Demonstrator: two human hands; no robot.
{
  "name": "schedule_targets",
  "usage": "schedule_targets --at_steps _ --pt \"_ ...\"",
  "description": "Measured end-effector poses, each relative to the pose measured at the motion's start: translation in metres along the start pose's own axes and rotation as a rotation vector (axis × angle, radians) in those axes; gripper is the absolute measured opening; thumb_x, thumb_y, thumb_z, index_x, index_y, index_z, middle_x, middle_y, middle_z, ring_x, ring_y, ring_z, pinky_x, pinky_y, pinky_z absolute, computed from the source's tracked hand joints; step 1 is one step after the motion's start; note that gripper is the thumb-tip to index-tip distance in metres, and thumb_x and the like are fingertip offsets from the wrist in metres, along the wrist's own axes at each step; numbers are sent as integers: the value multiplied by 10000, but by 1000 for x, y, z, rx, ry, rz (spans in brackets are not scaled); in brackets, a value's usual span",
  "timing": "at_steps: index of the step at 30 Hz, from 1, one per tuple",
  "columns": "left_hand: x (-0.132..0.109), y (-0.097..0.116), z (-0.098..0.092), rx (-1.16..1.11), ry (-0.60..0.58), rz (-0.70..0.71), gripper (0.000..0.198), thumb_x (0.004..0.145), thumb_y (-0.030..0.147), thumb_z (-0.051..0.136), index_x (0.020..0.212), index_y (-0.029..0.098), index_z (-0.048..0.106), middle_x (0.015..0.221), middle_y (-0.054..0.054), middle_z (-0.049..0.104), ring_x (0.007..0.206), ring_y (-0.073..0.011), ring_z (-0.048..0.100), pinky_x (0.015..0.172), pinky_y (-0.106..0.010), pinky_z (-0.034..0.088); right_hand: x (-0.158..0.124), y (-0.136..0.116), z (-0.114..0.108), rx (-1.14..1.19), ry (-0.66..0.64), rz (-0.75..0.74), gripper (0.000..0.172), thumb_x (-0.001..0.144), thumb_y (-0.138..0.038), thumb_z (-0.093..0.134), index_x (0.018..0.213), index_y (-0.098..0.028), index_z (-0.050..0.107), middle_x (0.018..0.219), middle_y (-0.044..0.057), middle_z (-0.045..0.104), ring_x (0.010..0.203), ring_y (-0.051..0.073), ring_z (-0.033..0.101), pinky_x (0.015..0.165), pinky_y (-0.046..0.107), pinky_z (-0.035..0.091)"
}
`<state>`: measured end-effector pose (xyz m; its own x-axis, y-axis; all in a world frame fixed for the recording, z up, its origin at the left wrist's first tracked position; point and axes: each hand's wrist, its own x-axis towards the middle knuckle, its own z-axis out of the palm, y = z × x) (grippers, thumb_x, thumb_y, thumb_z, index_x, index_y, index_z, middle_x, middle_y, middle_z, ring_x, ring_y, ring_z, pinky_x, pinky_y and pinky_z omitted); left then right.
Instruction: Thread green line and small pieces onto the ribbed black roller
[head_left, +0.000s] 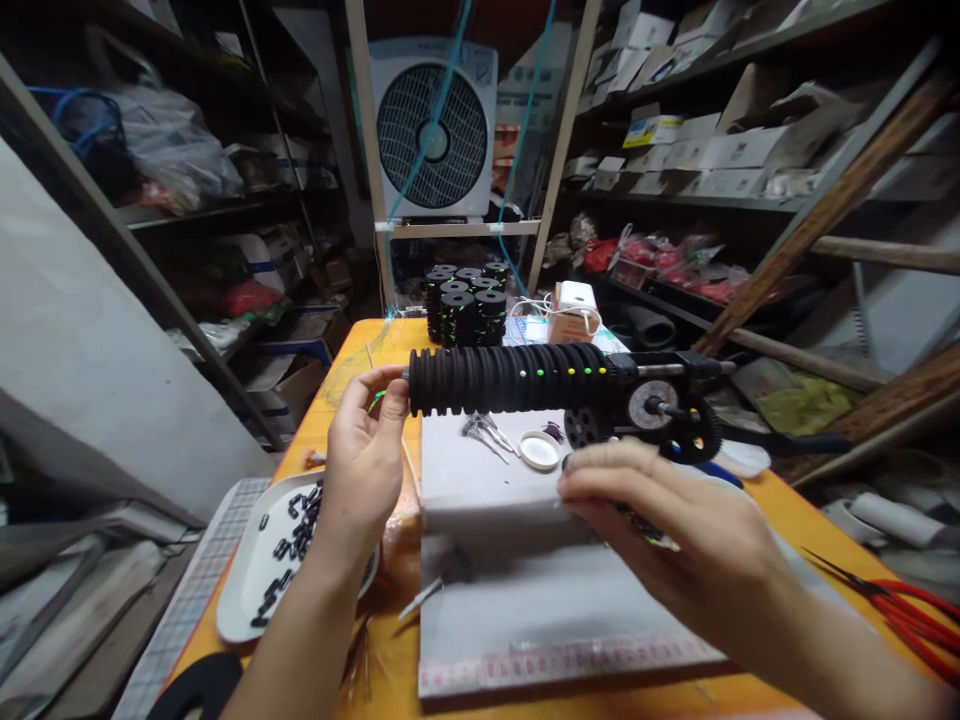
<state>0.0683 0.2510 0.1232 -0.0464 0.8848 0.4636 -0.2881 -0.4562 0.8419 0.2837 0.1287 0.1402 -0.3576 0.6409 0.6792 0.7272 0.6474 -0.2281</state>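
Observation:
A long black ribbed roller point(472, 382) lies level across the middle, with a row of small white, green and yellow beads on its right half. My left hand point(367, 440) is closed at its left end, thumb against the edge, and a bit of green thread shows by the fingers. At its right end is a winding mechanism with a round dial point(651, 404) and gears. Below that, my right hand point(660, 500) is pinched, slightly blurred, with a small dark tip at the fingers that I cannot make out. Under the roller lies a white board point(480, 545).
On the left, a white tray point(244, 580) holds many small black pieces. A white lid point(539, 450) and thin metal tools point(487, 438) lie on the board. Red-handled scissors point(907, 610) rest at right. Black spools point(465, 305) are stacked behind, before a box fan point(433, 130).

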Motion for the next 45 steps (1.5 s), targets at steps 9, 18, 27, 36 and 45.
schedule_targets --at_steps 9,18,27,36,45 --pt "0 2 -1 17 -3 -15 245 911 388 664 1040 183 631 993 -28 678 962 -166 640 895 -292 500 90 8 -5 -378 149 -285 113 920 -14 574 958 -89 650 975 132 696 899 226 676 816 347 549" --pt "-1 3 -1 32 -14 1 221 924 366 650 1039 179 627 1000 -35 686 958 -158 651 875 -267 516 90 7 -8 -437 70 -338 151 881 36 577 969 -66 644 982 156 682 922 267 669 844 404 571" --pt "-1 3 0 21 -5 -1 225 917 365 657 1037 176 632 984 -35 669 955 -169 642 880 -290 509 95 3 -6 -610 32 -452 213 908 42 472 912 -15 678 889 181 680 878 281 663 808 429 588" --pt "0 1 -1 7 4 -4 251 896 398 682 1031 189 643 990 -29 668 965 -176 639 911 -314 485 99 -9 -8 -679 -57 -397 301 894 60 395 865 -29 681 861 178 664 859 292 643 724 419 593" --pt "-1 3 1 11 17 -24 293 868 435 702 1017 191 636 973 -25 669 931 -173 638 892 -314 480 -3 12 -4 -319 -278 10 240 922 -48 522 813 -185 686 836 65 622 790 213 536 686 356 490"
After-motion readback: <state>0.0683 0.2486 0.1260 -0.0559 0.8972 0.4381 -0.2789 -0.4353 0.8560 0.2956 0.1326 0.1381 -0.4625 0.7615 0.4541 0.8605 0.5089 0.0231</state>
